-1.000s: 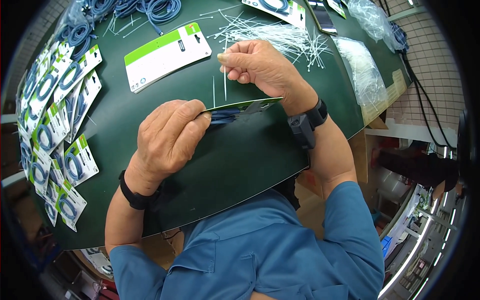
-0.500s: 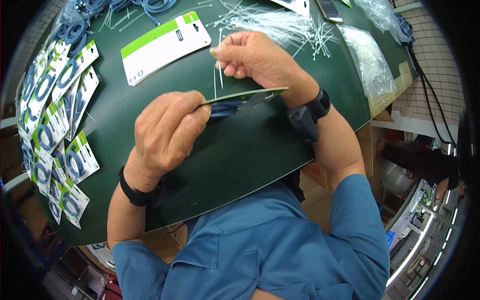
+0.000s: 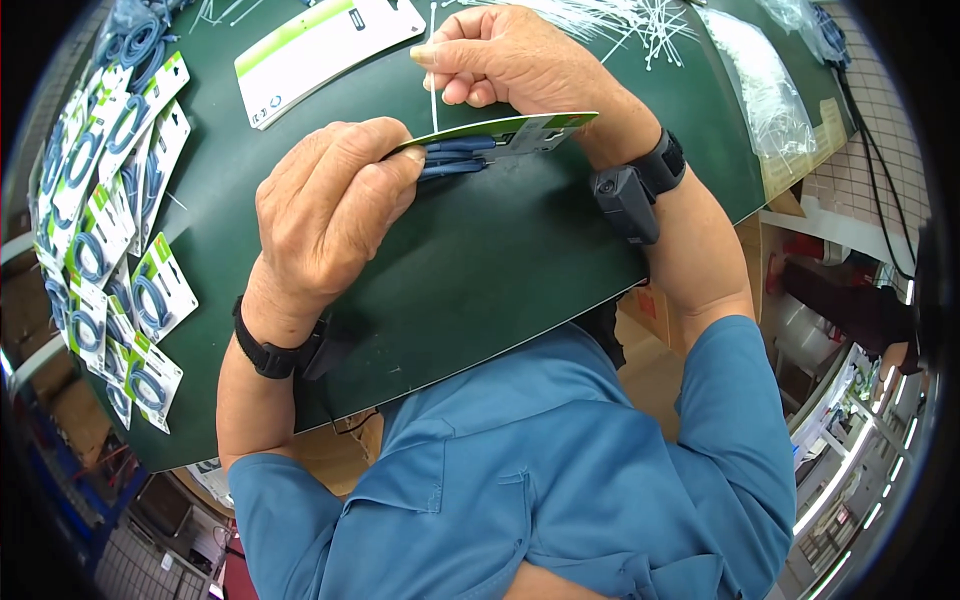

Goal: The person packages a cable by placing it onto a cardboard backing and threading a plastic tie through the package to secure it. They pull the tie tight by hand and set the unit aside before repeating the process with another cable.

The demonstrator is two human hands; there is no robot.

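My left hand [image 3: 335,205] grips the edge of a green-and-white packaging card [image 3: 545,128], tilted so that I see it nearly edge-on. A blue cable [image 3: 455,157] lies bundled against the card's near face, partly hidden by my left fingers. Beyond the card, my right hand [image 3: 525,60] pinches a thin white cable tie [image 3: 434,105] between thumb and forefinger. The tie stands upright, and its lower end meets the card's top edge beside my left fingertips. Whether it passes through the card is hidden.
Carded blue cables [image 3: 150,295] overlap along the table's left side, with loose coiled cables [image 3: 145,45] behind them. A stack of cards [image 3: 320,60] lies ahead. Scattered cable ties [image 3: 645,30] and a plastic bag of ties [image 3: 765,85] are at far right. Another person [image 3: 840,305] shows at right.
The view has shifted, so the table sits higher in the picture. Two separate white strands showed near my right fingers before; now they appear as one line reaching the card.
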